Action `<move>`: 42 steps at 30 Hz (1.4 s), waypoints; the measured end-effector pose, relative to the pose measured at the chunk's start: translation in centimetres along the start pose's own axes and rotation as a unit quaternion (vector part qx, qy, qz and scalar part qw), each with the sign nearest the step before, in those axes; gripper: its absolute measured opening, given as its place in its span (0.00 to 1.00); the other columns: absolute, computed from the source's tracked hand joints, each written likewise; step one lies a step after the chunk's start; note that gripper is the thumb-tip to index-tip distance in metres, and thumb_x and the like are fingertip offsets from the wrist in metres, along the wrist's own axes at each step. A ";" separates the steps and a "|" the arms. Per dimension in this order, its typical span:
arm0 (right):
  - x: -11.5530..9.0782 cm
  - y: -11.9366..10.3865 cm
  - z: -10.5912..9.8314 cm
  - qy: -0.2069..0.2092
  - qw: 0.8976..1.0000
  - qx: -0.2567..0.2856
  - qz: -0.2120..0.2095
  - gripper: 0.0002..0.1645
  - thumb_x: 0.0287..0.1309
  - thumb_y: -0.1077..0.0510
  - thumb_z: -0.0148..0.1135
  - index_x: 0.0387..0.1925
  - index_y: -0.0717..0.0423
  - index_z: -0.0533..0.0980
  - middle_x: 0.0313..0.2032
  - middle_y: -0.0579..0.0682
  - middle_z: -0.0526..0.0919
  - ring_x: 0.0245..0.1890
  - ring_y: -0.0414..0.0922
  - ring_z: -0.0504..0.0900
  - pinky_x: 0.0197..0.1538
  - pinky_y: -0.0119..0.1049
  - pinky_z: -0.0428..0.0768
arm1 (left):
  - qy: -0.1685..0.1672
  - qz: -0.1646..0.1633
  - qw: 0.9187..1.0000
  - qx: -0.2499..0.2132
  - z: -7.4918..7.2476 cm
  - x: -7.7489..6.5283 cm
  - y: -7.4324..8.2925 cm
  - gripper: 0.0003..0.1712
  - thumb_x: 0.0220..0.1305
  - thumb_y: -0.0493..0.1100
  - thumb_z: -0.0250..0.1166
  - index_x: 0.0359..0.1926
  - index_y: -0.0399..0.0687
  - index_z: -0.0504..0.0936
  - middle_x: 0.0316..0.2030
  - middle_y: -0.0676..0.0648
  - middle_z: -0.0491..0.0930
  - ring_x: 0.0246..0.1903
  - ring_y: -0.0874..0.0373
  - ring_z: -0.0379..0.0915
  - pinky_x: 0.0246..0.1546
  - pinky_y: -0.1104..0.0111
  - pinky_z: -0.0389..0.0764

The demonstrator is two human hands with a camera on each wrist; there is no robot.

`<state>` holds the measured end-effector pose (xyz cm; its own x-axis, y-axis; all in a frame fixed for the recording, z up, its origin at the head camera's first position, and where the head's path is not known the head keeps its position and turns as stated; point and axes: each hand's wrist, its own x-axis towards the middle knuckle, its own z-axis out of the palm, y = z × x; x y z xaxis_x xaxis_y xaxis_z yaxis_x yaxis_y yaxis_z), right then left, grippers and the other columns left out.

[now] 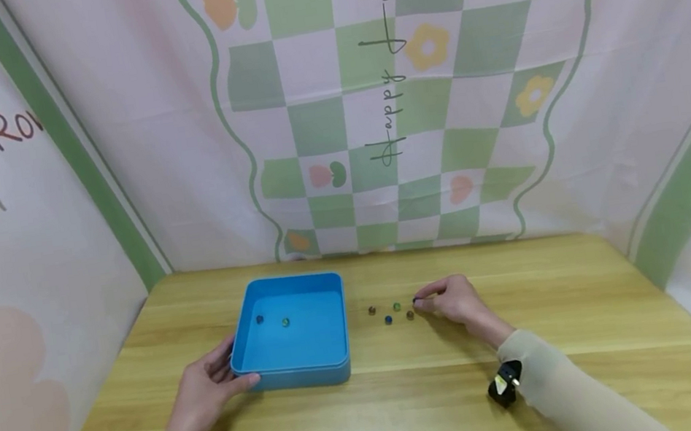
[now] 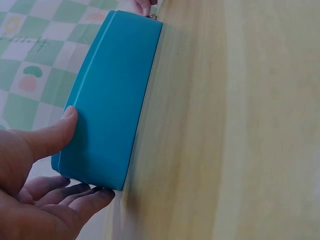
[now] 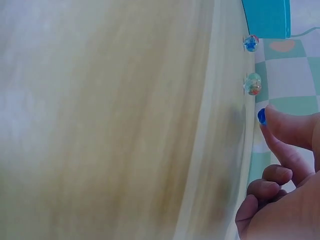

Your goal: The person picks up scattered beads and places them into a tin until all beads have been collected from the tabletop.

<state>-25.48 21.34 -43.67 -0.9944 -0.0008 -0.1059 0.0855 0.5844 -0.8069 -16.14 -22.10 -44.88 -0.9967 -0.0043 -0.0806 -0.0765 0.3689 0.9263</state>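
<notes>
My left hand (image 1: 206,388) holds the near left corner of a square blue plastic box (image 1: 305,377). Its thumb lies against the front wall and its fingers are along the left side. Two glass marbles, a dark one (image 1: 260,319) and a greenish one (image 1: 285,322), sit on the box floor. To the right of the box, my right hand (image 1: 457,301) pinches a blue marble (image 3: 261,116) between thumb and index fingertip, the other fingers curled in. Close by on the table are a green marble (image 1: 397,307), a blue one (image 1: 389,320) and two brownish ones (image 1: 410,315).
The box stands on a wood-grain table (image 1: 413,412). A checked fabric curtain (image 1: 371,116) hangs along the back edge, with more printed cloth at both sides. A small black device (image 1: 505,384) is worn at the right wrist.
</notes>
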 end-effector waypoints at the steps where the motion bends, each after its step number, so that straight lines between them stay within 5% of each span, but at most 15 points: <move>1: 0.0 0.0 0.0 -0.002 1.000 0.000 -0.001 0.12 0.61 0.59 0.77 0.44 0.61 0.89 0.61 0.66 0.82 0.65 0.65 0.75 0.59 0.53 0.77 | 0.000 -0.001 1.000 -0.001 0.0 0.0 0.0 0.53 0.60 0.41 0.81 0.79 0.35 0.61 0.75 0.29 0.61 0.70 0.35 0.66 0.64 0.57 0.77; 5: -0.1 -0.1 0.0 -0.005 1.000 0.008 0.003 0.12 0.61 0.59 0.76 0.45 0.60 0.89 0.61 0.65 0.82 0.64 0.63 0.75 0.59 0.52 0.76 | 0.000 -0.005 1.000 0.000 0.1 0.0 0.1 0.53 0.60 0.41 0.81 0.79 0.35 0.61 0.76 0.30 0.61 0.71 0.35 0.66 0.64 0.57 0.77; 12: -0.1 -0.5 0.0 -0.012 1.000 0.020 0.003 0.12 0.63 0.59 0.75 0.46 0.59 0.89 0.62 0.63 0.82 0.69 0.66 0.71 0.73 0.64 0.66 | 0.001 -0.003 1.000 0.003 0.0 0.0 0.2 0.54 0.59 0.42 0.81 0.79 0.35 0.61 0.75 0.30 0.62 0.70 0.35 0.66 0.64 0.56 0.77; 42: -0.2 -4.7 1.6 -0.027 0.998 0.045 -0.026 0.13 0.62 0.58 0.76 0.47 0.59 0.89 0.63 0.63 0.81 0.70 0.64 0.71 0.75 0.60 0.67 | -0.004 -0.004 1.000 -0.004 -0.1 -0.2 0.3 0.54 0.60 0.41 0.81 0.80 0.36 0.60 0.76 0.29 0.61 0.71 0.34 0.65 0.65 0.56 0.76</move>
<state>-25.59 17.23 -40.78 -0.9931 -0.0740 -0.0910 0.0410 0.5079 -0.8604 -16.00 -22.04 -44.54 -0.9958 -0.0002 -0.0916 -0.0854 0.3623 0.9281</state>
